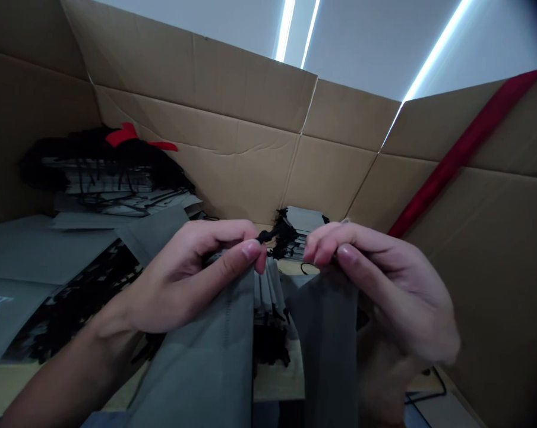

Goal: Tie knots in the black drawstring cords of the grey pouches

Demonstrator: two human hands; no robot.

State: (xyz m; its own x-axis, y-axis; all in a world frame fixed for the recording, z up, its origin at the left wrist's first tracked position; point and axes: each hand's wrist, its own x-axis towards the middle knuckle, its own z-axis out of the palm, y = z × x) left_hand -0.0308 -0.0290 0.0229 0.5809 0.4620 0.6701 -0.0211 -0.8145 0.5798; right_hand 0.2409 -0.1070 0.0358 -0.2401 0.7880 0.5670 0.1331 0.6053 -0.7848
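Note:
Between both hands hangs a grey fabric drawstring bag (206,356), its two upper parts pulled apart with a gap between them. My left hand (192,267) pinches one top corner, thumb pressed against the fingers. From that pinch a black knotted cord (265,236) sticks out to the right. My right hand (384,285) grips the other upper part (331,339) of the bag between thumb and curled fingers. Whether a cord end is also inside the right fingers is hidden. The lower bag runs out of view at the bottom.
Grey bags with black cords lie piled at the left (108,178), with red strips (126,135) on top. A smaller stack (304,220) stands at the back. Cardboard walls (233,148) enclose the wooden table (277,383). A dark red band (464,154) crosses the right wall.

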